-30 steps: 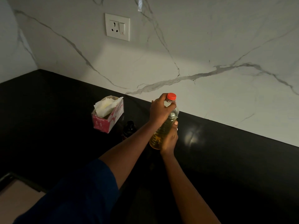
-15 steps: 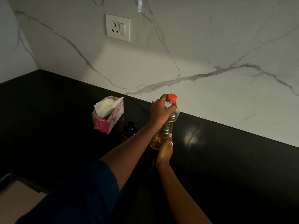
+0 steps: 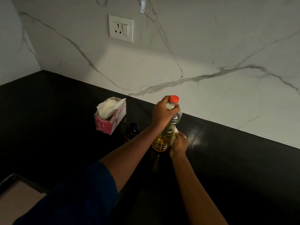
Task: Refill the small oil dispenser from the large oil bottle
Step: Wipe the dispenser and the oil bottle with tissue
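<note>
A large clear oil bottle [image 3: 164, 137] with an orange-red cap [image 3: 174, 98] stands upright on the black counter [image 3: 227, 159]; yellow oil fills its lower part. My left hand [image 3: 162, 113] grips its neck just below the cap. Low on the bottle's right side, my right hand [image 3: 179, 144] holds a white tissue [image 3: 174, 135] against the plastic. A small dark oil dispenser [image 3: 131, 131] with a black top stands just left of the bottle, partly behind my left forearm.
A pink tissue box [image 3: 110, 120] with white tissues sticking out sits on the counter to the left. The marble backsplash carries a white wall socket [image 3: 121, 28]. A sink edge [image 3: 19, 181] shows at the lower left.
My right hand slid down the bottle's right side from mid-height to near its base, and a white tissue now shows under its fingers. The left hand stayed on the neck.
</note>
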Demonstrator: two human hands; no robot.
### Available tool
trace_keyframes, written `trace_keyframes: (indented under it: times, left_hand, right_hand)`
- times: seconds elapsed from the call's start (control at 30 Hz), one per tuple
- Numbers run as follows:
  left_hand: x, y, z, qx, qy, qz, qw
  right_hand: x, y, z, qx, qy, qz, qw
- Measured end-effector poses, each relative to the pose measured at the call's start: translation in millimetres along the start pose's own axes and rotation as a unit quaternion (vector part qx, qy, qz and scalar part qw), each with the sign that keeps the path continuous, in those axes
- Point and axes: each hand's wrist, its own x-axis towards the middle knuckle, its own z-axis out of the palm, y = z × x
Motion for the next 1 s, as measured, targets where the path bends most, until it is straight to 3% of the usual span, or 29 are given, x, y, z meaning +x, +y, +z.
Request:
trace_keyframes:
  times: [0.13,0.27,0.33,0.4,0.47,0.53,0.6,0.73,0.83,1.0]
  left_hand:
    - [1.2,-2.0,-0.2,0.010,-0.004,0.009,1.000]
    - [4.2,-3.7,1.0,0.023,-0.013,0.008,1.000]
    - [7.0,-4.0,0.6,0.019,-0.015,0.010,1.000]
    - [10.1,-5.2,-2.0,0.018,-0.014,0.016,1.000]
    - [15.4,-6.7,-6.7,0.017,-0.010,0.026,0.999]
    - [24.1,-7.9,-12.9,0.016,-0.007,0.035,0.999]
    - [34.7,-8.2,-20.9,0.008,0.003,0.040,0.999]
    - [58.3,-11.9,-38.9,0.009,0.033,0.051,0.998]
    - [74.6,-20.2,-54.6,0.024,0.055,0.052,0.997]
    - [96.0,-31.4,-78.0,0.045,0.087,0.031,0.995]
  right_hand:
    - [10.3,-7.2,-9.9,-0.090,0.102,-0.067,0.988]
    - [12.2,3.7,-19.8,-0.297,0.143,-0.238,0.914]
    - [13.7,19.5,-19.9,-0.388,0.092,-0.250,0.882]
    - [13.5,36.0,-15.8,-0.488,0.002,-0.202,0.849]
    - [12.6,53.4,-11.2,-0.600,-0.089,-0.197,0.770]
    - [12.2,63.0,-10.2,-0.675,-0.128,-0.234,0.688]
    - [13.3,63.6,-15.3,-0.703,-0.140,-0.247,0.652]
    - [26.6,47.4,-35.3,-0.723,-0.138,-0.239,0.633]
    - [49.0,31.1,-54.1,-0.762,-0.085,-0.220,0.603]
    - [89.1,4.0,-80.7,-0.745,-0.016,-0.159,0.648]
